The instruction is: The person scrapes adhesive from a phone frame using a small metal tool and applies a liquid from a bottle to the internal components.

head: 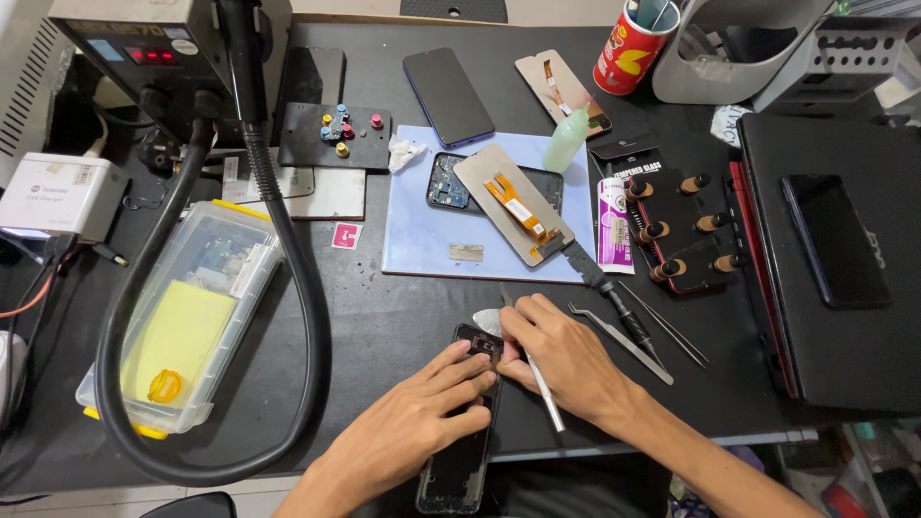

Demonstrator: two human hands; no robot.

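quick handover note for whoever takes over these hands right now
Left hand: fingers pressing the dark phone frame flat at the desk's near edge.
Right hand: gripping a thin metal tool, its tip at the frame's top end.
Blue mat behind holds the opened phone and a loose screen; tweezers lie to the right.
Done: screen is off.
Left: work at the frame's top end.

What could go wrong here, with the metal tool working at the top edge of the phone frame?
The metal spudger in the right hand could slip and gouge the phone frame or jab the left hand pinning it. The frame overhangs the table edge and might tip. The tweezers lie close to the right wrist.
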